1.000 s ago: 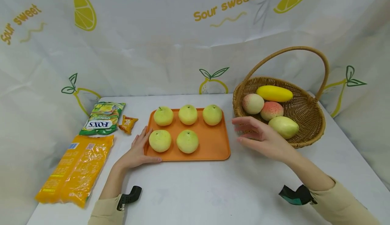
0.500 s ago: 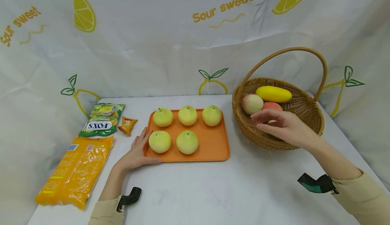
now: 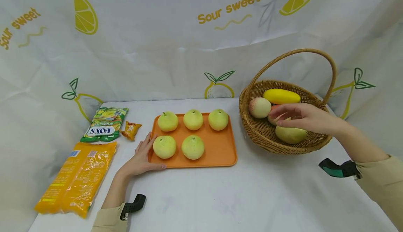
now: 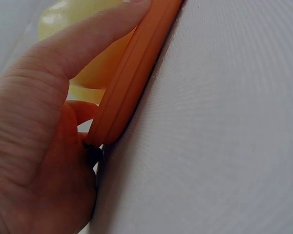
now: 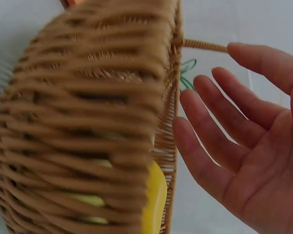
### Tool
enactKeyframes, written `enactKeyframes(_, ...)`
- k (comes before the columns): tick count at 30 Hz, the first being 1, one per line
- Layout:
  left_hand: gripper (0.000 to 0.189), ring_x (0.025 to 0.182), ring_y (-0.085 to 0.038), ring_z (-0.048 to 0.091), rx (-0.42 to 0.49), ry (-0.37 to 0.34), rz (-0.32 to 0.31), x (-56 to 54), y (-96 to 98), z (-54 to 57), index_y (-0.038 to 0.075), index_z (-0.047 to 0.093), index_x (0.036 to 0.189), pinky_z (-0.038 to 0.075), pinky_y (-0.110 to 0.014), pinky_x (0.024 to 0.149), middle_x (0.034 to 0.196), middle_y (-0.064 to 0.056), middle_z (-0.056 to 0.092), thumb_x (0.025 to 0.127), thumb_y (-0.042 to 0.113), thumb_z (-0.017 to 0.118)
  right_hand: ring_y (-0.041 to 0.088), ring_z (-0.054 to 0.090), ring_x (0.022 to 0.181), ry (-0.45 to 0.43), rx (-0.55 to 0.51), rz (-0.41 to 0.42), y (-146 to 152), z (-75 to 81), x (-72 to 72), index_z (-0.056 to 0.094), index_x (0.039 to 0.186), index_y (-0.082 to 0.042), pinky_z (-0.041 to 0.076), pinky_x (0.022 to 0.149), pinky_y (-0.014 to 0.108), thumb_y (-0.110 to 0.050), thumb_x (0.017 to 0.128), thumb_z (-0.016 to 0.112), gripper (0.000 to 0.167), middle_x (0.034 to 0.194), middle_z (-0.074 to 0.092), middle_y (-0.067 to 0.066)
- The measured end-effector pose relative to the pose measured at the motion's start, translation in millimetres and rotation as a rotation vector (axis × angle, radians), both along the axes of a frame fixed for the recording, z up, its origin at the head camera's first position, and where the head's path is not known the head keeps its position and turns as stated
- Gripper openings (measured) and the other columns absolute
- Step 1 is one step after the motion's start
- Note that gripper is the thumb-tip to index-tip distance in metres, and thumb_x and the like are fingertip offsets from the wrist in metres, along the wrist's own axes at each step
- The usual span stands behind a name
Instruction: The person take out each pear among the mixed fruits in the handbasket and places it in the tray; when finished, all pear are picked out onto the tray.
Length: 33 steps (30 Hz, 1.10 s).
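My left hand (image 3: 140, 158) holds the near left corner of an orange tray (image 3: 220, 151), its thumb along the front rim and its fingers along the left side. Several round yellow-green fruits (image 3: 193, 147) sit on the tray in two rows. Over the wicker basket (image 3: 262, 141) hovers my right hand (image 3: 310, 119), fingers loosely bent and holding nothing. Inside the basket lie a long yellow fruit (image 3: 281, 96), a pale peach (image 3: 260, 107), a redder peach largely hidden behind the fingers, and a yellow-green oval fruit (image 3: 291, 135). The right wrist view shows the open palm beside the basket's rim (image 5: 173, 97).
On the left lie a green candy bag (image 3: 105, 124), a small orange wrapped snack (image 3: 131, 130) and a large orange packet (image 3: 77, 178). The basket's tall handle (image 3: 292, 52) arches up at the back. A printed white cloth (image 3: 151, 50) hangs behind the table.
My right hand has moved rightward from the gap between tray and basket to above the basket's fruit, staying without anything in it. The left hand has stayed at the tray corner.
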<state>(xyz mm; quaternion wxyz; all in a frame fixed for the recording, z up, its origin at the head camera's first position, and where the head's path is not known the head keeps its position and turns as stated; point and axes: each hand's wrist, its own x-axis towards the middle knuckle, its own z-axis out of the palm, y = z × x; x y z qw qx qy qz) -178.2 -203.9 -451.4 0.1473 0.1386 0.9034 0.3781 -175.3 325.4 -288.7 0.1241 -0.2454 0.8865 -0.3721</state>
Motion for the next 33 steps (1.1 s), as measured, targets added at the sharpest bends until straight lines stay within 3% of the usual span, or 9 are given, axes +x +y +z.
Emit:
enactKeyframes(4, 0.118, 0.143, -0.047, -0.012, -0.001, -0.001, -0.001, 0.5, 0.2, -0.5, 0.015, 0.011, 0.158, -0.002, -0.069, 0.108, 0.162, -0.012, -0.010, 0.071, 0.049, 0.083, 0.014, 0.063, 0.104, -0.031, 0.027, 0.036, 9, 3.6, -9.8, 0.060, 0.127, -0.008, 0.051, 0.085, 0.024, -0.013, 0.097, 0.062, 0.030, 0.121, 0.064, 0.004)
enactKeyframes(11, 0.117, 0.143, -0.047, -0.013, 0.002, -0.005, -0.003, 1.7, 0.8, 0.4, 0.015, 0.011, 0.158, -0.002, -0.069, 0.108, 0.162, -0.012, -0.011, 0.072, 0.049, 0.083, 0.011, 0.059, 0.109, -0.087, 0.184, 0.008, 24, 9.4, -21.4, 0.058, 0.132, -0.020, 0.050, 0.086, 0.025, -0.024, 0.098, 0.061, 0.034, 0.125, 0.061, 0.002)
enactKeyframes(18, 0.117, 0.143, -0.047, -0.012, 0.004, 0.005, -0.003, 1.5, 0.1, 0.8, 0.015, 0.011, 0.158, -0.003, -0.069, 0.108, 0.162, -0.012, -0.010, 0.072, 0.049, 0.083, 0.021, 0.059, 0.109, -0.113, 0.320, 0.015, 37, 9.8, -35.4, 0.060, 0.127, -0.010, 0.051, 0.084, 0.027, -0.027, 0.094, 0.067, 0.037, 0.126, 0.060, 0.005)
enactKeyframes(24, 0.117, 0.143, -0.047, -0.012, -0.001, 0.008, -0.006, 0.7, -0.7, -1.4, 0.015, 0.011, 0.158, -0.003, -0.068, 0.108, 0.162, -0.013, -0.010, 0.072, 0.050, 0.082, 0.027, 0.056, 0.112, -0.227, 0.372, 0.016, 43, 8.6, -44.5, 0.056, 0.130, -0.002, 0.050, 0.084, 0.031, -0.028, 0.091, 0.069, 0.048, 0.127, 0.058, 0.010)
enactKeyframes(33, 0.117, 0.143, -0.048, -0.012, 0.000, 0.009, -0.005, 0.4, -0.7, -1.5, 0.015, 0.012, 0.158, -0.004, -0.068, 0.109, 0.162, -0.013, -0.010, 0.072, 0.050, 0.083, 0.032, 0.050, 0.114, -0.320, 0.477, 0.092, 44, -1.2, -55.6, 0.056, 0.128, -0.003, 0.048, 0.087, 0.041, -0.031, 0.087, 0.072, 0.053, 0.125, 0.056, 0.013)
